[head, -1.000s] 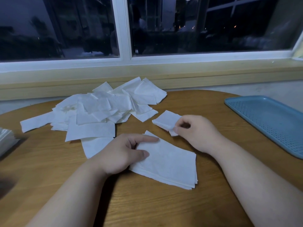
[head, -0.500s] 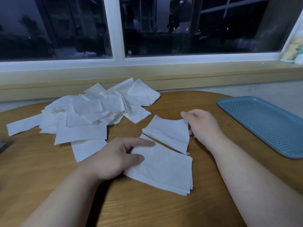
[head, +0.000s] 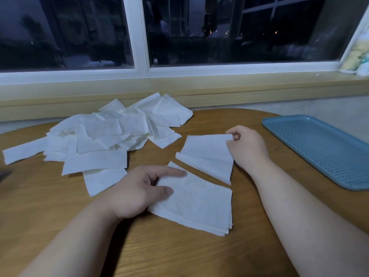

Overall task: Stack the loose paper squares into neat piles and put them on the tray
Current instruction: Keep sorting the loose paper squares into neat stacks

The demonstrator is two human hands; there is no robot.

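A neat stack of white paper squares (head: 196,206) lies on the wooden table in front of me. My left hand (head: 137,190) rests on the stack's left edge, forefinger stretched out, thumb pressing the top sheet. My right hand (head: 246,146) pinches the far right corner of a single white square (head: 207,154), which is lifted and curled just behind the stack. A loose heap of white squares (head: 103,134) spreads over the table's far left. The blue perforated tray (head: 323,148) sits at the right with nothing on it.
The round wooden table (head: 179,252) ends near a pale windowsill ledge (head: 219,90) under a dark window. A long paper strip (head: 22,151) sticks out of the heap at the left. Some printed object (head: 357,56) leans on the sill at far right.
My right hand has lifted one square from behind the stack and unfolded it, holding it by a corner. My left hand has stayed on the stack.
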